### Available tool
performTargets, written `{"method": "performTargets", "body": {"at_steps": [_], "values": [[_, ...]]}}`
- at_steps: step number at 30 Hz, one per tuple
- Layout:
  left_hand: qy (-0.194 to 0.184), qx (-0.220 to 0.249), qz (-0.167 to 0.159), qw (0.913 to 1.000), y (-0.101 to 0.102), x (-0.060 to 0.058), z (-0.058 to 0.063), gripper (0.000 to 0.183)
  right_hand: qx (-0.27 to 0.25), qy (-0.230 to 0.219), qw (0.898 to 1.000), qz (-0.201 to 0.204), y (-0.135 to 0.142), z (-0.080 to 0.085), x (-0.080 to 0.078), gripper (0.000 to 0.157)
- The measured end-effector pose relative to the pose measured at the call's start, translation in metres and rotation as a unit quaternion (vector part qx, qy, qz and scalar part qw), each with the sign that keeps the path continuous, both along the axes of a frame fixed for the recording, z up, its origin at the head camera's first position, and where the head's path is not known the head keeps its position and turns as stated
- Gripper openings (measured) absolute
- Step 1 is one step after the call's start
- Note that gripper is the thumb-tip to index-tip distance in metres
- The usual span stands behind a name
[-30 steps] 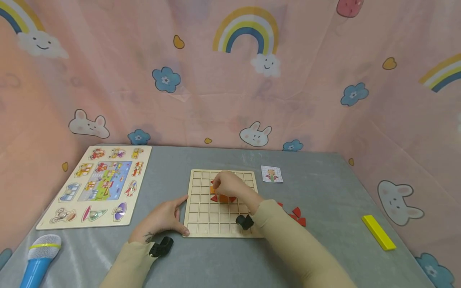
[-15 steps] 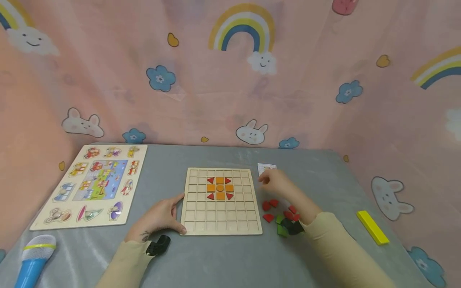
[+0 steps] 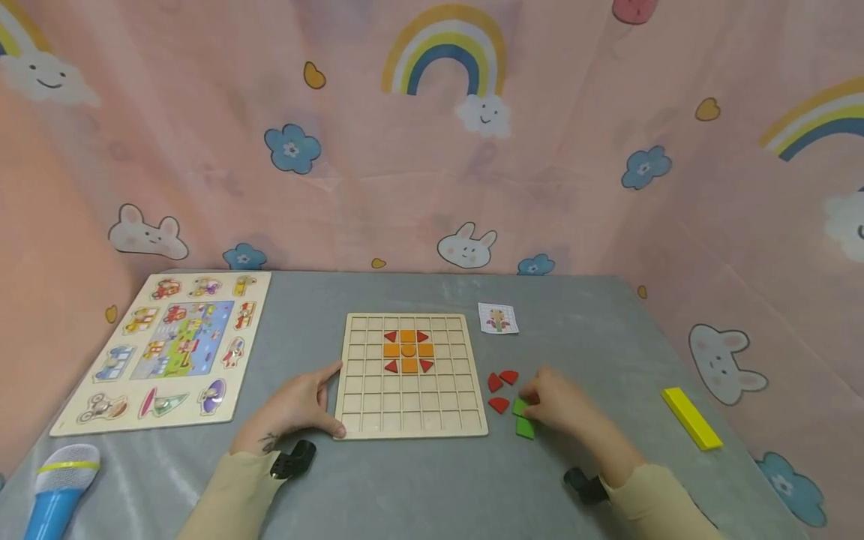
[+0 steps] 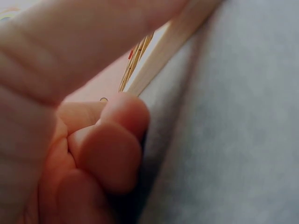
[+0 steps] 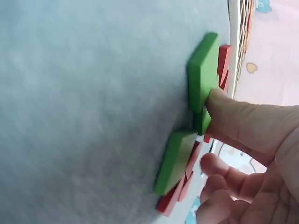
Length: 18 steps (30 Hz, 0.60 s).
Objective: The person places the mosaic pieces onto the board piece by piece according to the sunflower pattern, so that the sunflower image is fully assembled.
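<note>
A square wooden grid board (image 3: 412, 424) lies mid-table. Orange squares (image 3: 409, 365) form a cross around an orange round piece (image 3: 408, 350), with red triangles (image 3: 426, 365) at its corners. My left hand (image 3: 293, 409) rests its outstretched thumb and forefinger against the board's left edge. Right of the board, my right hand (image 3: 563, 405) pinches a green block (image 5: 204, 70), its thumb on the near end; the forefinger is hidden behind the thumb. Another green block (image 3: 524, 428) lies just below it. Several red fan-shaped pieces (image 3: 499, 405) lie beside the fingers, some partly covered.
A small pattern card (image 3: 498, 319) lies behind the red pieces. On the left are a picture puzzle board (image 3: 253, 360) and a blue toy microphone (image 3: 57, 495). A yellow bar (image 3: 691, 418) lies at the right. A pink printed curtain (image 3: 378, 187) encloses the table.
My right hand has left the board's pattern, passed over the card and come down to the green blocks at the right. The left hand stays at the board's edge. The view has shifted slightly.
</note>
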State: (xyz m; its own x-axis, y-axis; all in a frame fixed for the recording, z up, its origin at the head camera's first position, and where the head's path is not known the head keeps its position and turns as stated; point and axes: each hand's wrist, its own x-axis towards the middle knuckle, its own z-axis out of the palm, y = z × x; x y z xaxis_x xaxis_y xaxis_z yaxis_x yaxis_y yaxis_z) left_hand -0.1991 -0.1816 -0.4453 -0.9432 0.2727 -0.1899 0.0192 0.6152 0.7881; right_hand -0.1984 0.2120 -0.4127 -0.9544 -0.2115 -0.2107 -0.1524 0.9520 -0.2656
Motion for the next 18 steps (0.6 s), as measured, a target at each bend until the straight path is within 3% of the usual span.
{"method": "performTargets", "body": {"at_steps": [5,9,12,18], "values": [[0.003,-0.005,-0.001,1.0000,-0.001,0.000,-0.001,0.113,-0.024,0.021,0.999,0.008,-0.003,-0.003,0.003,0.011],[0.002,-0.004,-0.005,1.0000,-0.001,-0.001,-0.002,0.114,-0.075,-0.017,0.997,-0.010,-0.008,0.005,-0.001,0.015],[0.005,-0.003,-0.007,1.0000,-0.001,-0.001,-0.002,0.114,-0.110,-0.027,0.993,-0.019,-0.022,0.016,-0.009,0.009],[0.012,-0.004,-0.011,0.9999,-0.001,-0.001,-0.004,0.114,-0.136,0.017,0.990,0.041,-0.076,0.022,-0.024,0.006]]}}
